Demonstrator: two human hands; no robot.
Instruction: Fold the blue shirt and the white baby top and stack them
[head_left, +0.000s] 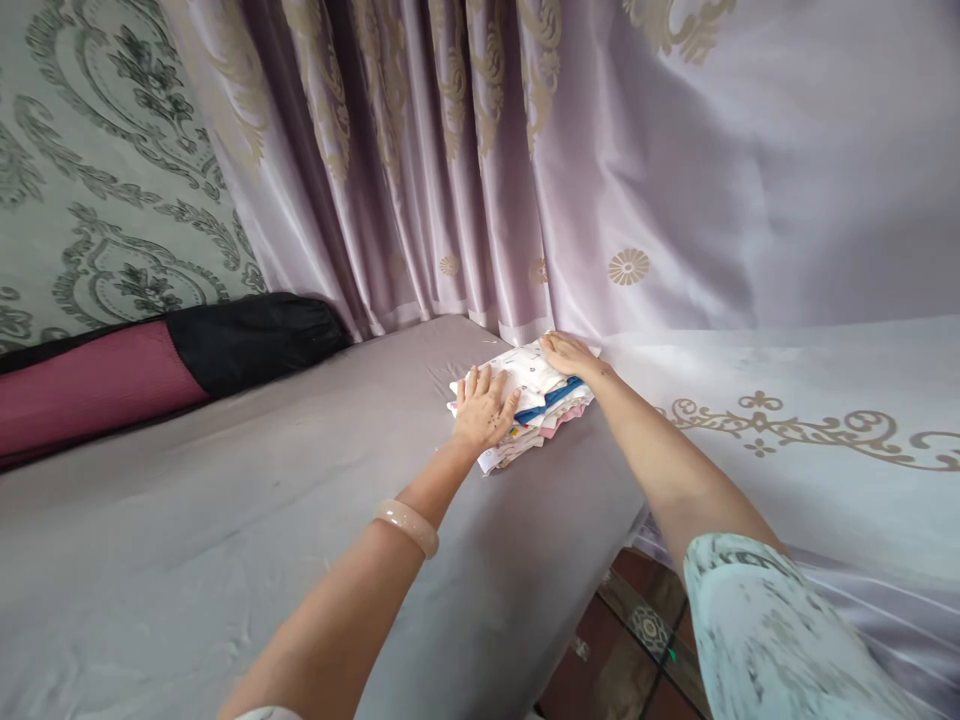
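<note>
A stack of folded clothes lies near the far corner of the bed, against the curtain. White printed cloth is on top, with blue, pink and more white layers showing at the front side. My left hand rests on the stack's left front part, its fingers spread and flat. On the far right side of the top, my right hand lies with fingers stretched out; its fingertips are partly hard to see. Neither hand is wrapped round the cloth. A pale bangle circles my left wrist.
The grey bed sheet spreads to the left and front. A long black and dark pink padded item lies along the patterned wall. Shiny lilac curtains hang behind and to the right. Tiled floor shows below the bed's right edge.
</note>
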